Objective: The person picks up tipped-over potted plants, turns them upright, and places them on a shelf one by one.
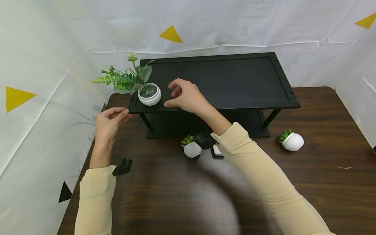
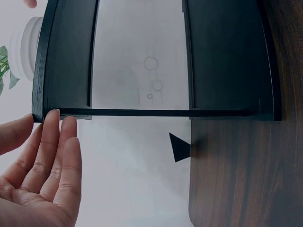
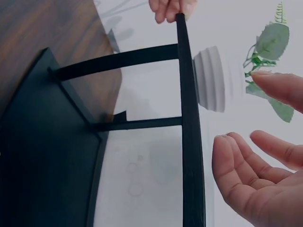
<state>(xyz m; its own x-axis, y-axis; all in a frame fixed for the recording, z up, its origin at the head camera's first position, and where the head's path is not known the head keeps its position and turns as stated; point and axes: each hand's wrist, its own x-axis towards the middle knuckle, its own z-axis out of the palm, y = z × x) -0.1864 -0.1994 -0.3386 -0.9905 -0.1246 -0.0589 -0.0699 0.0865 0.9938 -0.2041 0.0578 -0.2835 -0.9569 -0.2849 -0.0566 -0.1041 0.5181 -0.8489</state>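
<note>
Our left hand (image 1: 108, 124) pinches the shelf (image 1: 223, 81) at frame left. Our right hand (image 1: 188, 97), loosely curved and empty, hovers beside the potted plant (image 1: 150, 98), upper left.

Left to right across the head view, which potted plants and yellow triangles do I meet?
Left yellow triangle, leafy plant on the shelf, middle yellow triangle, middle small plant, right small plant, right yellow triangle.

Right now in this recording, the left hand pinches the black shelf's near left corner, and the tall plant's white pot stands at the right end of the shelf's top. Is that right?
Not quite: the head view shows the tall plant's white pot at the left end of the black shelf's top. The left hand does pinch the near left corner.
</note>
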